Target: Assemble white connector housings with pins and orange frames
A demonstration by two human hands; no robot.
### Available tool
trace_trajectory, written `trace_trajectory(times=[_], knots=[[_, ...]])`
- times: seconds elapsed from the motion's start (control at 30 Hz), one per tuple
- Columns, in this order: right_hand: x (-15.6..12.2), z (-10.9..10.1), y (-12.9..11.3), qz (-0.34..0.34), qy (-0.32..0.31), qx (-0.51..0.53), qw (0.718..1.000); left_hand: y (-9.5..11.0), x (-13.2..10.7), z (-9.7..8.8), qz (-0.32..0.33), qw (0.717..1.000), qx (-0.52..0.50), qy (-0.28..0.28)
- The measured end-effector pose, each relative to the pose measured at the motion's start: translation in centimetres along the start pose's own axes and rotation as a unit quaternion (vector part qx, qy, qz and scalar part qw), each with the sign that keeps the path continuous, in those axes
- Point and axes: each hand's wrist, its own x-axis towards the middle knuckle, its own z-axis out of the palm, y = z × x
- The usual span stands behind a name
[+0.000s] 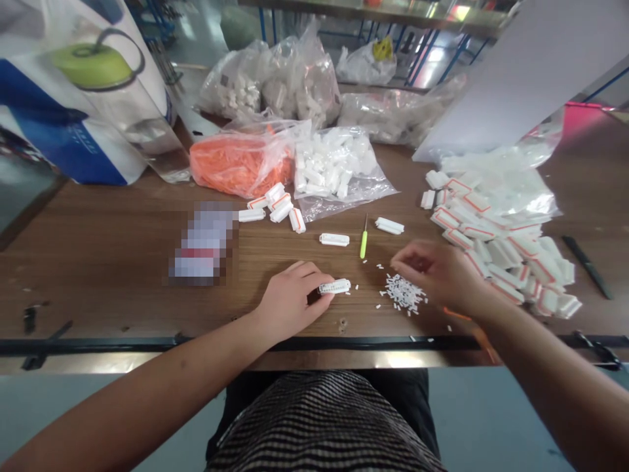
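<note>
With thumb and fingers, my left hand (295, 296) grips the left end of a small white plastic housing (336, 286) whose upper face shows a row of slots. My right hand (426, 270) hovers over the edge of a pile of tiny white pieces (403, 293), thumb and fingertips pinched together. Motion blur hides whether a piece sits between them. Beyond my left hand lies another white housing (335, 240), and a similar one (390, 226) is farther right. Between these two is a thin screwdriver (363, 244) with a yellow-green handle.
White housings with orange strips are heaped (506, 249) at the right beside a black pen (587, 267). Farther back are a bag of orange parts (240, 164) and a bag of white parts (334, 160). A water bottle (132, 118) stands at the left, near a blurred-out item (204, 242).
</note>
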Motion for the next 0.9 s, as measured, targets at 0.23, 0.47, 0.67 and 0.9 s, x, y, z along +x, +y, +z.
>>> trace_trajectory(times=[0.23,0.47,0.67,0.9], knots=[[-1.1,4.4,-5.0,-0.091,-0.064,0.145,0.983,0.2,0.1,-0.3,0.006,1.0,-0.008,-0.01],[-1.1,5.3,-4.2,-0.142,-0.034,0.066,0.987,0.3,0.0,-0.3,0.004,1.0,-0.003,-0.011],[-1.7,5.4,-4.6,-0.281,0.04,-0.112,0.952,0.2,0.0,-0.2,0.003,1.0,-0.011,-0.006],[-2.6,5.2,-4.7,-0.341,0.096,-0.18,0.918,0.1,0.0,-0.2,0.006,1.0,-0.021,-0.004]])
